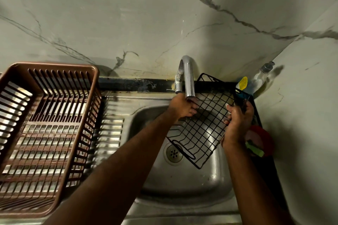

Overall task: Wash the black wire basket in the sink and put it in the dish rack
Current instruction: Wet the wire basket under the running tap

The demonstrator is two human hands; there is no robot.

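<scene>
**Basket held tilted under tap**

Black wire basket [201, 120] held over sink [182, 188], tilted beneath the tap [188, 76], likely for rinsing. Left hand [182, 107] fingers curl round its left edge; right hand [237, 120] grips the right edge. Dish rack [47, 133] waits at left.

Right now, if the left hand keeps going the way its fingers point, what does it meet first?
The left hand already grips the black wire basket, so more of its mesh; depth is unclear.
</scene>
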